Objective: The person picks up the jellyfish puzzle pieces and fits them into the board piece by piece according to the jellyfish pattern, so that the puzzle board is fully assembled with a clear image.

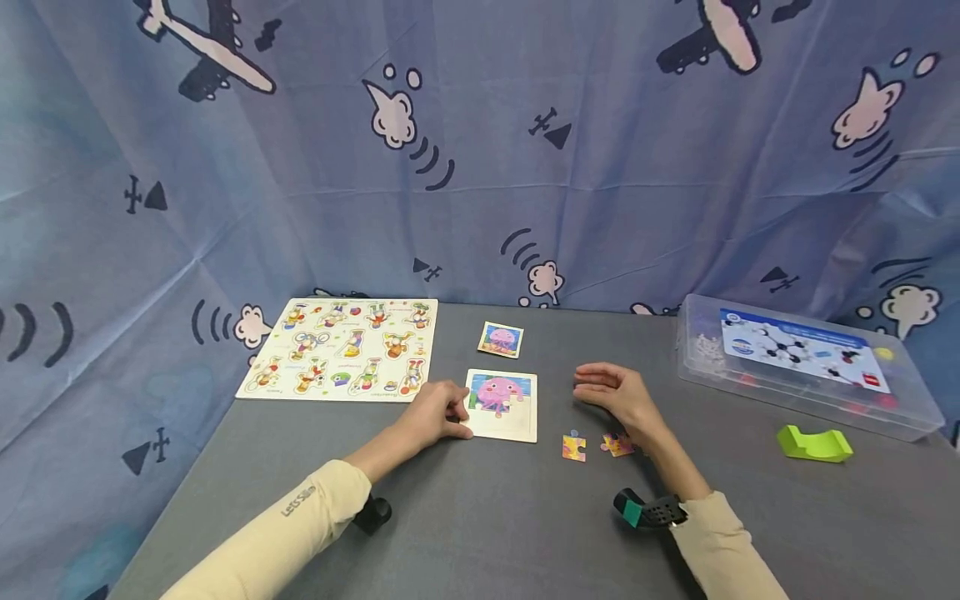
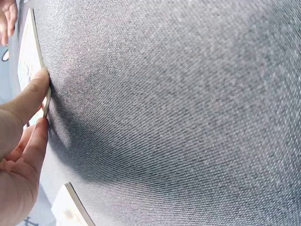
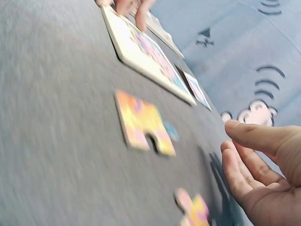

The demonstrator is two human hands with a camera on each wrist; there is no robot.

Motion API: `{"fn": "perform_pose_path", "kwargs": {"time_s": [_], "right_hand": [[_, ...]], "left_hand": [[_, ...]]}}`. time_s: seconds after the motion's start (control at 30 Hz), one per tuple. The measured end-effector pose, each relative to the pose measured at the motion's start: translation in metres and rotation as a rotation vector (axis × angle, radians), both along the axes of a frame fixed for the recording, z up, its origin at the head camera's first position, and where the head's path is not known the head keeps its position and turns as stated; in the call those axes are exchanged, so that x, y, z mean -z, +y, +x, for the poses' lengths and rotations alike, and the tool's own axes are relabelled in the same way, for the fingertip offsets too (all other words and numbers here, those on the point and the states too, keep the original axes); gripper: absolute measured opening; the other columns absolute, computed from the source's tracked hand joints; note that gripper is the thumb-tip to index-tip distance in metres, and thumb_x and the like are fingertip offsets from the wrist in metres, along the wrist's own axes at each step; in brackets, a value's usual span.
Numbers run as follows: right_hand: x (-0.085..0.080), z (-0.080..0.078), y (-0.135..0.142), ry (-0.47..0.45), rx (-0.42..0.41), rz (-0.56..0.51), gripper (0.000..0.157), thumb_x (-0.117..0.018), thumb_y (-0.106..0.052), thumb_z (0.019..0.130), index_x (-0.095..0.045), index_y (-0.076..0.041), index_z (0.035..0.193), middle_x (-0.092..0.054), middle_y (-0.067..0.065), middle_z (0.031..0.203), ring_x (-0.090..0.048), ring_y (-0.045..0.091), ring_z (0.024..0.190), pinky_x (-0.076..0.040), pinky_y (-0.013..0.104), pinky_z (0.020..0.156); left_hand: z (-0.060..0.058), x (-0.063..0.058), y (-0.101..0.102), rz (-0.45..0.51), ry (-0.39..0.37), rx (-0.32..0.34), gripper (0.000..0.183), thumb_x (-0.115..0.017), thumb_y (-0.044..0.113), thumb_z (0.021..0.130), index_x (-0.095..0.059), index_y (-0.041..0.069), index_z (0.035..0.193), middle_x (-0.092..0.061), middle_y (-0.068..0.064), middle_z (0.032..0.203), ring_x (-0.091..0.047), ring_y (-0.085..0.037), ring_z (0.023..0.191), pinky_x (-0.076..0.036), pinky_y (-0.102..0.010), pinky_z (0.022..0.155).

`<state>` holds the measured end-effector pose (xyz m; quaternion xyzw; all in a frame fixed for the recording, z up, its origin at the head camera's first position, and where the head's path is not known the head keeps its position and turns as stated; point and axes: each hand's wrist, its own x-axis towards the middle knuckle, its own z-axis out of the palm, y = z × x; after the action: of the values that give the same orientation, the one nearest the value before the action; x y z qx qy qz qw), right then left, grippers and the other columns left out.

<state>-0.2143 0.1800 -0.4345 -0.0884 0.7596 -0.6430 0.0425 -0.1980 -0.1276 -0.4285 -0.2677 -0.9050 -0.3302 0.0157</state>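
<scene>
A square wooden jigsaw board (image 1: 517, 427) lies on the table, a pink octopus picture partly filling its frame. My left hand (image 1: 438, 410) holds the board at its left side, thumb at the near corner; the left wrist view shows thumb and fingertips on the edge. To the board's right, my right hand (image 1: 617, 398) hovers above the table with fingers loosely bent and nothing between them. Two loose jigsaw pieces lie near it: a yellow-orange piece (image 3: 141, 120) and a yellow-pink piece (image 1: 617, 444), which the wrist partly hides in the head view.
Behind the board lies a small octopus picture card (image 1: 501, 340). A large peg puzzle board (image 1: 345, 350) is at the left. On the right are a clear plastic box (image 1: 810, 367) and a green curved block (image 1: 814, 444). A patterned curtain (image 1: 480, 167) hangs behind.
</scene>
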Motion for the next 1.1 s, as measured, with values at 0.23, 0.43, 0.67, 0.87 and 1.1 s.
{"fn": "perform_pose_path", "kwargs": {"time_s": [0.23, 0.43, 0.67, 0.87, 1.1], "right_hand": [[0.002, 0.003, 0.031, 0.010, 0.028, 0.027, 0.046, -0.069, 0.000, 0.086, -0.049, 0.019, 0.123, -0.068, 0.015, 0.109, -0.066, 0.004, 0.089, -0.052, 0.021, 0.076], [-0.003, 0.007, 0.061, 0.079, 0.026, 0.171, 0.043, -0.068, 0.000, 0.087, -0.051, 0.017, 0.122, -0.063, 0.027, 0.113, -0.065, 0.001, 0.089, -0.052, 0.020, 0.074], [-0.003, 0.009, 0.093, 0.147, -0.103, 0.332, 0.037, -0.067, 0.002, 0.086, -0.055, 0.013, 0.120, -0.059, 0.034, 0.115, -0.065, 0.006, 0.092, -0.049, 0.016, 0.074], [0.000, 0.007, 0.106, 0.096, -0.175, 0.350, 0.041, -0.071, -0.004, 0.085, -0.056, 0.013, 0.120, -0.060, 0.031, 0.116, -0.064, 0.007, 0.094, -0.051, 0.020, 0.074], [0.002, 0.003, 0.110, 0.102, -0.191, 0.435, 0.040, -0.074, -0.006, 0.083, -0.060, 0.009, 0.117, -0.064, 0.024, 0.111, -0.062, 0.005, 0.090, -0.050, 0.019, 0.073]], "left_hand": [[0.002, 0.001, 0.000, 0.015, -0.030, -0.002, 0.023, -0.088, 0.006, 0.064, -0.065, 0.001, 0.066, -0.068, -0.019, 0.097, -0.065, -0.031, 0.098, -0.047, -0.024, 0.065], [0.001, 0.003, 0.002, 0.009, -0.055, -0.015, 0.022, -0.087, 0.006, 0.065, -0.065, 0.002, 0.067, -0.068, -0.018, 0.101, -0.065, -0.030, 0.099, -0.051, -0.029, 0.072], [0.000, 0.005, 0.001, 0.009, -0.034, -0.010, 0.023, -0.087, 0.006, 0.065, -0.065, 0.003, 0.066, -0.068, -0.018, 0.100, -0.065, -0.028, 0.094, -0.051, -0.028, 0.072], [0.000, 0.004, 0.000, 0.026, -0.023, 0.002, 0.023, -0.088, 0.007, 0.064, -0.065, 0.003, 0.067, -0.068, -0.017, 0.097, -0.065, -0.030, 0.099, -0.052, -0.029, 0.072], [-0.001, 0.004, -0.001, 0.031, -0.042, -0.007, 0.023, -0.087, 0.007, 0.064, -0.065, 0.003, 0.067, -0.068, -0.016, 0.097, -0.065, -0.029, 0.100, -0.051, -0.028, 0.073]]}}
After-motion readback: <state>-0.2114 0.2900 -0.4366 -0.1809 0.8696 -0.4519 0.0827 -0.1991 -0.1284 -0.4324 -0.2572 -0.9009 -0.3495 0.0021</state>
